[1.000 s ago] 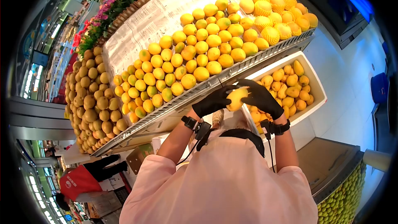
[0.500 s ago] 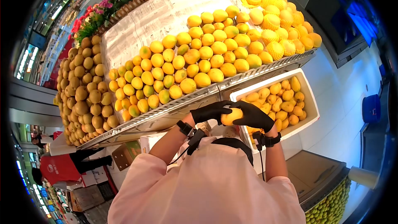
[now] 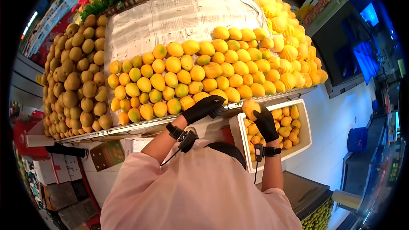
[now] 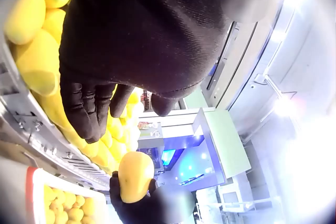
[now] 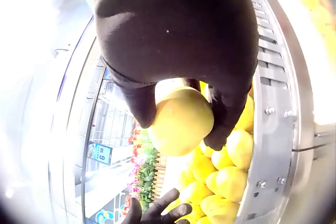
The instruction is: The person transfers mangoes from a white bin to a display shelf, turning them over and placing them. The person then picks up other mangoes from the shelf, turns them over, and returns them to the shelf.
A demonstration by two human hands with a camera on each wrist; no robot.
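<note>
Mango (image 4: 135,176) long axis ~vert., L-wrist view

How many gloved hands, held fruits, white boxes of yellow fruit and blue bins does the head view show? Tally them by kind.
Gloved hands: 2 (left hand, right hand)
Held fruit: 1, yellow, in the right hand
White box of yellow fruit: 1
Blue bin: 1
Total: 5

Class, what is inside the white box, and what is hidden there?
The white box holds yellow fruit, heaped together. Its bottom beneath them, and the part behind the right hand, are covered and cannot be seen.
</note>
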